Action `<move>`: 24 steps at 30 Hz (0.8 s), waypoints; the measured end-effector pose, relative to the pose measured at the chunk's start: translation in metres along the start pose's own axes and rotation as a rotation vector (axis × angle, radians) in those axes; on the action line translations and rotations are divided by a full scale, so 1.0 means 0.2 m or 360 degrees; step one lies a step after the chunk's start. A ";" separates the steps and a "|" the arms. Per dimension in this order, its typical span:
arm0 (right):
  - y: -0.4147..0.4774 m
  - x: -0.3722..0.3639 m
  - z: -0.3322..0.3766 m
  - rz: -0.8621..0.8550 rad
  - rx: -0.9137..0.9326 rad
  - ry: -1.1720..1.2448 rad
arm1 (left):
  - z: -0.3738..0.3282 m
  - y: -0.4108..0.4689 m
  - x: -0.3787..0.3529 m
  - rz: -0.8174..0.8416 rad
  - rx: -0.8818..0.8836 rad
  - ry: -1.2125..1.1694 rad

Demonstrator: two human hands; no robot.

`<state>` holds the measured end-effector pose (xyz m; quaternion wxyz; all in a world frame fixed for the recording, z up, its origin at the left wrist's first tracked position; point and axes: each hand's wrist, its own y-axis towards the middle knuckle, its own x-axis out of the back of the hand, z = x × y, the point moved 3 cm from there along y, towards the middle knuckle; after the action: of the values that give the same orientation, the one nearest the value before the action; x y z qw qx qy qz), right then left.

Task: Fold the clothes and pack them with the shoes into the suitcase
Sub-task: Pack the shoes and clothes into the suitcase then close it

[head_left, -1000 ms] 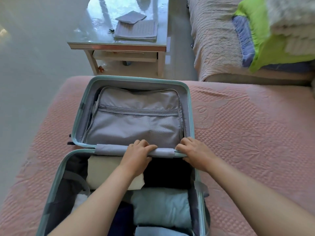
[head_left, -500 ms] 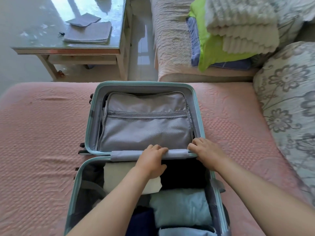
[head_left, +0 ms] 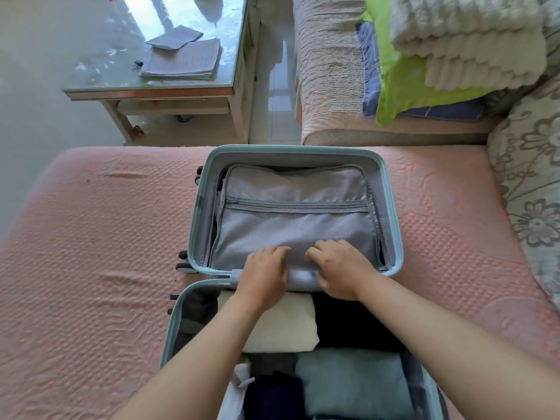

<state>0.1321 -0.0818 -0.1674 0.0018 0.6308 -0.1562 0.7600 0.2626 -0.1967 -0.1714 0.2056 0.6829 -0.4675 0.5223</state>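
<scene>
On a pink bedspread (head_left: 91,237) near a glass table (head_left: 151,93), left grip (head_left: 263,274) and right grip (head_left: 339,268) clutch the suitcase divider (head_left: 291,189).

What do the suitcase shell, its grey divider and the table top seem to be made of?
Shell: probably hard plastic, smooth matt teal; it holds a rigid, rounded outline.
Divider: thin woven synthetic cloth, I think, with a zip and a mesh pocket; it creases softly.
Table top: glass by its look, glossy and mirroring bright light.
</scene>
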 end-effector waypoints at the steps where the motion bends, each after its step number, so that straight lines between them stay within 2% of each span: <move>1: 0.06 -0.01 0.05 -0.0003 -0.0015 0.0061 | 0.07 0.00 0.03 -0.0071 0.0012 0.0039; 4: 0.23 -0.03 0.20 -0.0030 -0.0046 0.0153 | 0.29 0.01 0.13 -0.0254 0.0078 0.0182; 5: 0.28 -0.04 0.25 -0.0014 -0.0034 0.0165 | 0.36 0.01 0.15 -0.0242 0.0098 0.0241; 10: 0.46 -0.09 0.39 0.0257 -0.0089 0.0236 | 0.61 0.02 0.19 0.0256 0.0054 0.0472; 12: 0.50 -0.10 0.40 0.0372 -0.0129 0.0289 | 0.65 0.04 0.19 0.0306 0.0039 0.0555; 15: 0.52 -0.12 0.36 0.0393 -0.0137 0.0388 | 0.62 0.09 0.21 0.0204 0.0031 0.0615; 18: 0.46 -0.09 0.25 0.0189 -0.0213 0.0538 | 0.52 0.17 0.20 0.0076 0.0060 0.0539; 22: 0.24 -0.03 -0.05 -0.0272 -0.0462 0.0584 | 0.23 0.27 0.14 -0.0013 -0.0171 0.0316; 24: 0.10 0.00 -0.22 -0.0397 -0.0594 0.0496 | 0.04 0.31 0.09 -0.0025 -0.0261 0.0133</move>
<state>0.0857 -0.0901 -0.1799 0.2357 0.5094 -0.2126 0.7999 0.2137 -0.2412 -0.1712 0.2842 0.6451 -0.4944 0.5086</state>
